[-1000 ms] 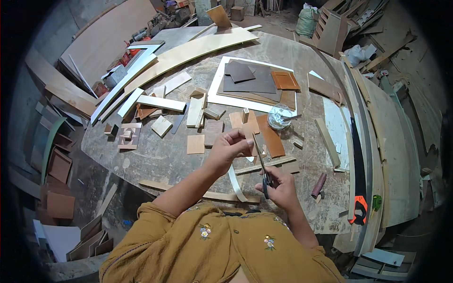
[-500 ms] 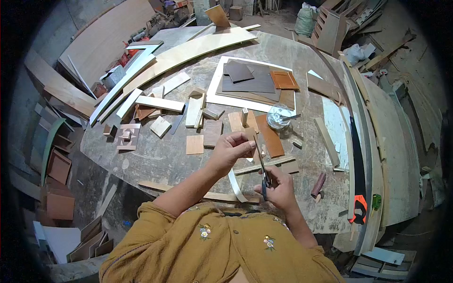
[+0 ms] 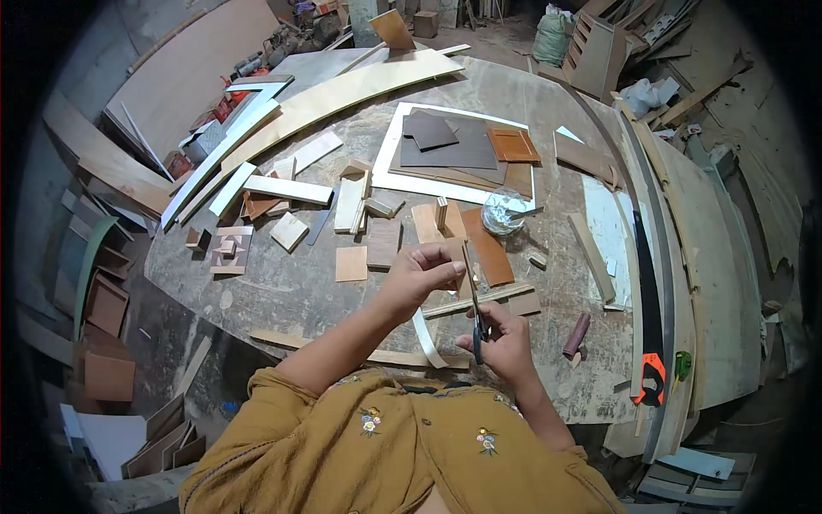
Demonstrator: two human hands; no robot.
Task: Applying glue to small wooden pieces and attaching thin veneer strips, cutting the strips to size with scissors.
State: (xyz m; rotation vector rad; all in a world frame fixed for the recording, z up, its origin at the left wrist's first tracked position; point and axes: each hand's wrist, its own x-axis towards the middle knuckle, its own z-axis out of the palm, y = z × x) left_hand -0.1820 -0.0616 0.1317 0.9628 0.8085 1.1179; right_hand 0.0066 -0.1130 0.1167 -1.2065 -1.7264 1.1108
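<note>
My left hand (image 3: 425, 278) pinches a thin brown strip (image 3: 458, 248) between thumb and fingers, above the worktable. In my right hand (image 3: 505, 343) is a pair of scissors (image 3: 474, 295) with dark handles, its blades pointing up and away along the strip's right edge. The blades look nearly closed; whether they are cutting into the strip is too small to tell. A curved white strip (image 3: 425, 338) shows below my left hand; I cannot tell whether it joins the brown one. Beyond the hands lie an orange-brown board (image 3: 488, 248) and a light square piece (image 3: 351, 264).
Wood blocks and offcuts cover the worktable (image 3: 291, 295). A clear, crinkled plastic container (image 3: 503, 212) stands beyond my hands. On the right are a dark red-brown roll (image 3: 577, 334), a handsaw (image 3: 652, 377) with an orange handle and a green tape measure (image 3: 682, 366).
The scissors have tilted slightly more upright, and my right hand has shifted a little left. My left hand still pinches the strip, which is turned more edge-on.
</note>
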